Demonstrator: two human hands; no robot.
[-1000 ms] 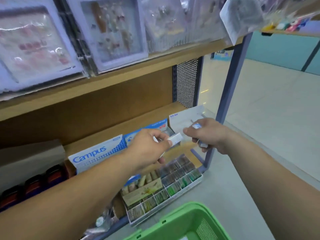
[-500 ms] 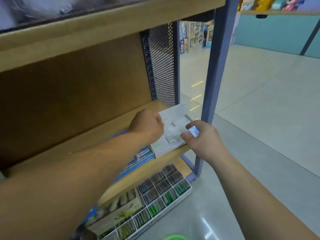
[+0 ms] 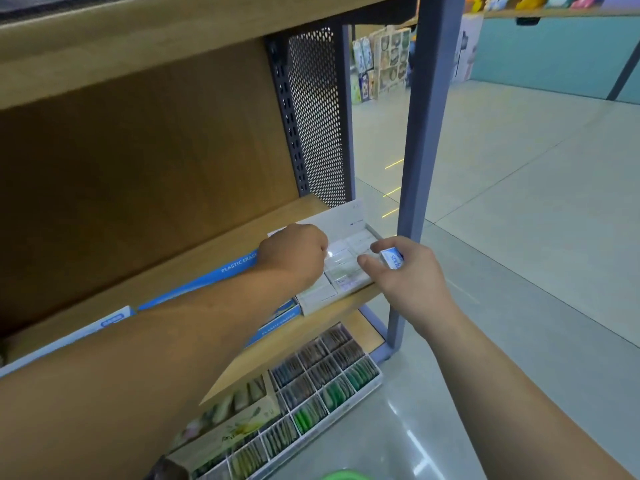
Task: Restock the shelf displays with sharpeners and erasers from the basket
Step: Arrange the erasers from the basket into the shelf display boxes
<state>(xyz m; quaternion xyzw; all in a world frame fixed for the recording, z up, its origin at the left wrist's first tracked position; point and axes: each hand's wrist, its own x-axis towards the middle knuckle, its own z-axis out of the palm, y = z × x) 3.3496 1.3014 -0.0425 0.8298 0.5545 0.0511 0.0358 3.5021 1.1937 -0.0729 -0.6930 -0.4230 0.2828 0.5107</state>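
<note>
Eraser (image 3: 392,258), white with blue printed sleeve, seen pinched between thumb and curled fingers of right hand (image 3: 414,278). Found it just right of frame centre, at right edge of white display box (image 3: 349,216); could not tell if touching or apart. Placed that box at right end of wooden shelf (image 3: 194,258), mid frame, flap raised at back. Counted no exact number, but saw rows of wrapped white erasers (image 3: 346,277) packed inside. Logged left hand (image 3: 294,252) knuckles-up over left part of box, fingers curled under and hidden. Could not tell whether anything was gripped there. Noted blue box (image 3: 239,265) marked PLASTIC ERASER just left of white box, mostly covered by left forearm. Marked grey post (image 3: 426,133) just right of shelf end and black perforated panel (image 3: 318,109) behind it, upper centre. Spotted compartment tray (image 3: 325,386) with green and brown packets on lowest level, lower centre. Caught only a sliver of green basket (image 3: 346,475) at bottom edge. Tagged pale tiled floor (image 3: 519,237) across right side.
</note>
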